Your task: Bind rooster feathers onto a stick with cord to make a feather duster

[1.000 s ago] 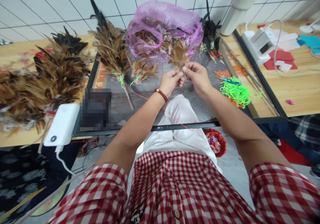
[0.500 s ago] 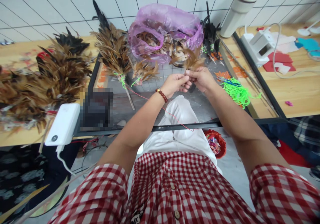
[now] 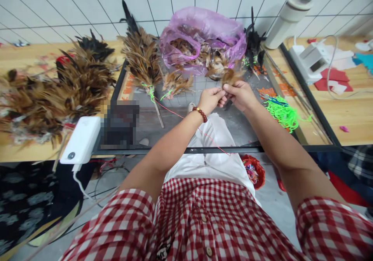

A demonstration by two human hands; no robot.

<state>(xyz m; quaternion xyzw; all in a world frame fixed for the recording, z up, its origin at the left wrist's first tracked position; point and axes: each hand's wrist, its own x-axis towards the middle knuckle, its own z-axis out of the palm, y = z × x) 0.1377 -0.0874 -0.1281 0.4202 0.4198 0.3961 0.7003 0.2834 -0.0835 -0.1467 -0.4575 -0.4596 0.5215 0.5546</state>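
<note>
My right hand (image 3: 241,95) pinches a small tuft of brown feathers (image 3: 231,76) between thumb and fingers. My left hand (image 3: 210,100), with a beaded bracelet at the wrist, is closed against the lower end of the same tuft, fingertips meeting those of the right. The quill ends are hidden by the fingers. Just beyond, a purple plastic bag (image 3: 201,18) lies open with loose feathers inside. Left of the hands are a small feather bundle (image 3: 178,83) tied with green string and a large feather duster (image 3: 142,58) on a stick, from which red thread (image 3: 171,112) runs under my left forearm.
Green strings (image 3: 281,113) lie on the right of the glass, black feathers (image 3: 254,45) behind them. A white bottle (image 3: 287,21) stands at the tiled wall. More feather dusters (image 3: 84,78) and a white power bank (image 3: 81,139) are left; a power strip (image 3: 304,64) is right.
The camera view has shifted, so the whole scene sits slightly farther right. My hands stay together on the feather tuft, with only small finger movement.
</note>
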